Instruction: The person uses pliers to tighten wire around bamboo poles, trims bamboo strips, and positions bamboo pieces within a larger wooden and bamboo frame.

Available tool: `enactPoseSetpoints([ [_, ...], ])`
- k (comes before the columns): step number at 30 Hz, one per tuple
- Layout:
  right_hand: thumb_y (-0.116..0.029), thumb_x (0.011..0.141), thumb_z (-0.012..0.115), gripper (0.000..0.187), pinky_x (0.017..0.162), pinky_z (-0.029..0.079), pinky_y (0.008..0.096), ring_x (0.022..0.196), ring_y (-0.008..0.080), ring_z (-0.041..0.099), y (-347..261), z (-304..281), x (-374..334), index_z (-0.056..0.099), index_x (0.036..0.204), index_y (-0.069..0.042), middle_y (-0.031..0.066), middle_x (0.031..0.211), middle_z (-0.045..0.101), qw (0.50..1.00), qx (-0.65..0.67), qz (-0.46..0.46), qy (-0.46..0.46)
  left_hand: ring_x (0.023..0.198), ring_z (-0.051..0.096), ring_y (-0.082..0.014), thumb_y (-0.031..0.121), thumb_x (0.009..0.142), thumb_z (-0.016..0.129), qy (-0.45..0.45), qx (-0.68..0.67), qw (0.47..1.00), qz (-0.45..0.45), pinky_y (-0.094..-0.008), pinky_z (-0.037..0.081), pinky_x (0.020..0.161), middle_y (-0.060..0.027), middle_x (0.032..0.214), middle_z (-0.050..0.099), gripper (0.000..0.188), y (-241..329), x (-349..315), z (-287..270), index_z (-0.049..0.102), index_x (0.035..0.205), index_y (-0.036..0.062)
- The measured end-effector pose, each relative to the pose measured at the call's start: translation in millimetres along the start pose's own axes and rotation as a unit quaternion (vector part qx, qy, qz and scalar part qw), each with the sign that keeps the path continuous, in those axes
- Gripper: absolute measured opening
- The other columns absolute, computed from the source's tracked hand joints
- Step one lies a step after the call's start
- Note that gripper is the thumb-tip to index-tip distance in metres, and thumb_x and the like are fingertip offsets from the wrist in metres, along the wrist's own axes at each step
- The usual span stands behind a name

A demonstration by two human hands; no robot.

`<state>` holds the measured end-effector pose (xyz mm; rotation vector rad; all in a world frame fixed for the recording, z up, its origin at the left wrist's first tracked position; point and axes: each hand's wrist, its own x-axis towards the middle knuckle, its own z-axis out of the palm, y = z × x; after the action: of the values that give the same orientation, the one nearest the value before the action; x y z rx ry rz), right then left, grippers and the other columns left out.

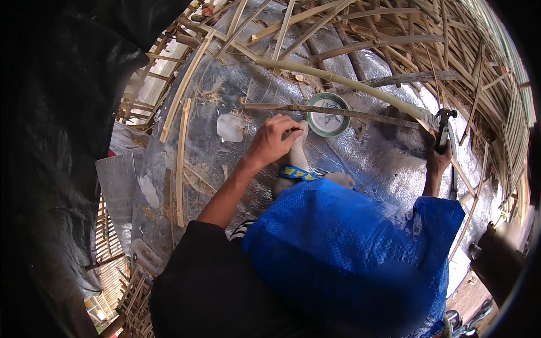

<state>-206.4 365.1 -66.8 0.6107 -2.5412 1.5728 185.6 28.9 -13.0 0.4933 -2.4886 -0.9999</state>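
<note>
Silver foil sheeting (225, 169) already lies over the bamboo frame (394, 50), with a thin stick (338, 111) across it, seemingly not yet fixed. The left hand (273, 141) pinches something too small to tell beside a green-rimmed dish (328, 114); the right hand's (438, 160) grip is closed round a hammer (444, 127)

From my remote seat the feed is daylit and bright in the middle, dark at the rim. The silver foil sheet (360, 152) is my landmark: light falls on it from above and from the open gaps beyond its far left edge, where the view blows out to white. The foil gives a soft crinkled glare — no hard hotspot. Left of the foil a black tarp (62, 141) swallows the light almost wholly. Below the foil, the blue woven fabric (344, 242) is slightly soft, nearly out of focus. Bamboo poles (338, 81) above the foil bend strongly — fisheye curvature — and the corners are black vignette.
</note>
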Motion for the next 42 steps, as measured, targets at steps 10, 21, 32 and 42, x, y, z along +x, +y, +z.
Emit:
enactPoseSetpoints([
  [10, -0.021, 0.094, 0.077, 0.034, 0.090, 0.051, 0.0270, 0.100, 0.0124, 0.068, -21, -19, 6, 0.070, 0.121, -0.002, 0.0057, 0.111, 0.075, 0.998, -0.046, 0.039, -0.007, 0.096, 0.065, -0.0274, 0.013, 0.087, 0.076, 0.003, -0.021, 1.000, 0.001, -0.0392, 0.052, 0.087, -0.0102, 0.096, 0.072, 0.015, -10, 27, 21, 0.077, 0.098, 0.0035],
  [21, -0.021, 0.089, 0.080, 0.033, 0.083, 0.050, 0.0258, 0.091, 0.0124, 0.066, -5, -18, -4, 0.073, 0.115, -0.001, 0.0075, 0.105, 0.070, 0.997, -0.060, 0.049, 0.016, 0.107, 0.062, -0.0320, 0.023, 0.088, 0.073, -0.077, 0.145, 0.986, -0.020, -0.0453, 0.049, 0.096, -0.0125, 0.097, 0.070, 0.019, -11, 112, 69, 0.080, 0.094, 0.0058],
  [32, -0.026, 0.087, 0.082, 0.032, 0.079, 0.050, 0.0313, 0.089, 0.0174, 0.065, -13, -13, -4, 0.076, 0.112, -0.008, 0.0097, 0.101, 0.065, 0.994, -0.087, 0.053, 0.027, 0.085, 0.073, -0.0340, 0.021, 0.079, 0.080, -0.137, 0.135, 0.979, -0.067, -0.0439, 0.052, 0.085, -0.0178, 0.088, 0.075, 0.019, -38, 141, 102, 0.082, 0.095, 0.0132],
  [42, -0.044, 0.072, 0.088, 0.054, 0.077, 0.049, 0.0422, 0.085, 0.0348, 0.061, -25, -12, -3, 0.068, 0.098, -0.001, 0.0183, 0.093, 0.064, 0.983, -0.163, 0.024, 0.081, 0.093, 0.072, -0.0334, 0.018, 0.080, 0.079, -0.208, 0.143, 0.967, -0.041, -0.0436, 0.055, 0.085, -0.0158, 0.094, 0.075, 0.018, -46, 153, 96, 0.079, 0.093, 0.0062],
])
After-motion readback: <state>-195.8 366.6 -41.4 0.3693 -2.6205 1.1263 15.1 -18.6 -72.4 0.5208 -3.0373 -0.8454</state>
